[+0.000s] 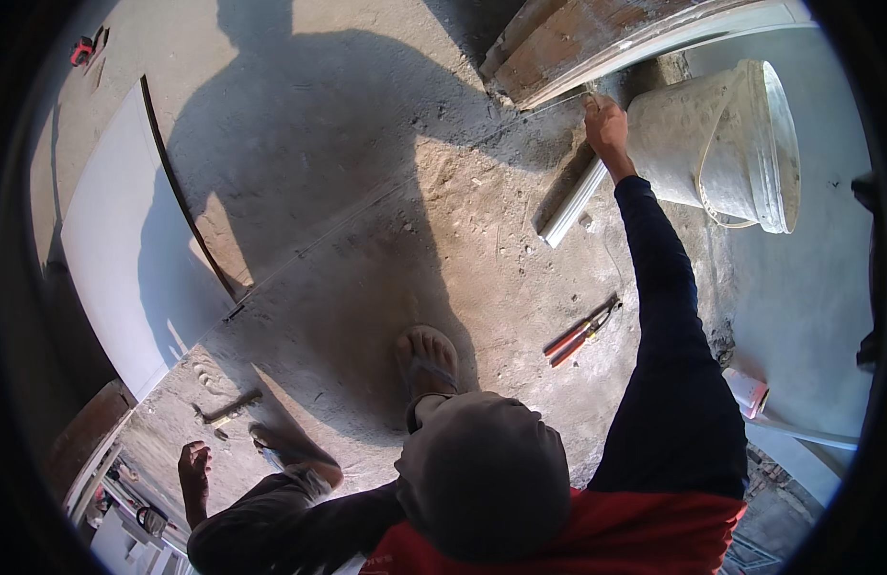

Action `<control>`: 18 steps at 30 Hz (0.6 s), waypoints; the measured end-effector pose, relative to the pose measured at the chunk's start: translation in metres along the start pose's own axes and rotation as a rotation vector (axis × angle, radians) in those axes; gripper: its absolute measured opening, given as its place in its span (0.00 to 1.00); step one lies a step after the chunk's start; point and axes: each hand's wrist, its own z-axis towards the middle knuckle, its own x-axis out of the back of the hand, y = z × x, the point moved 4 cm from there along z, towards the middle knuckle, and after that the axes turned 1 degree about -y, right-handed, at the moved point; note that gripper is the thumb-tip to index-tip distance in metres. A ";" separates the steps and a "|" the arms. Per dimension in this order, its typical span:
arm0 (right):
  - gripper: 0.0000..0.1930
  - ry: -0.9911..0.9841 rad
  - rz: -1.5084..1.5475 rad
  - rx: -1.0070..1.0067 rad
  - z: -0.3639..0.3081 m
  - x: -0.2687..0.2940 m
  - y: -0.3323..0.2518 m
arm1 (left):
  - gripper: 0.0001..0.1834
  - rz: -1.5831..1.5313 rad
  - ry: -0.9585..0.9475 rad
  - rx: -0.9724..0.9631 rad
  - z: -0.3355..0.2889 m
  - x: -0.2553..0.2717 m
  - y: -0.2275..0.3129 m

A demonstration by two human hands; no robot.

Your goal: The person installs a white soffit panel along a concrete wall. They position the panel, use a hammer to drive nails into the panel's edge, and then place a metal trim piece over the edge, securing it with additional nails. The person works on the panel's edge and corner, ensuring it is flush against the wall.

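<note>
My right hand (606, 129), at the end of a dark sleeve, reaches far right. Its fingers are closed on a thin string (554, 104) beside the end of a wooden board. From there the string runs down and left, low over the dusty floor, towards the corner of a white panel (127, 240). Just below the hand lies a white ribbed channel strip (573, 203). My left hand (194, 479) hangs at the lower left near a hammer (233, 407), its fingers loosely bent and apart with nothing visible in them.
A dusty white bucket (697, 144) stands right of my right hand, close to the wooden board (582, 48). Snips with red-orange handles (582, 331) lie on the floor. A red tape measure (82, 51) sits far left. My sandalled foot (426, 355) is in the middle.
</note>
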 end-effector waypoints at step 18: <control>0.18 -0.035 0.322 0.082 -0.084 0.087 -0.067 | 0.18 0.011 0.359 -0.070 0.075 0.011 -0.025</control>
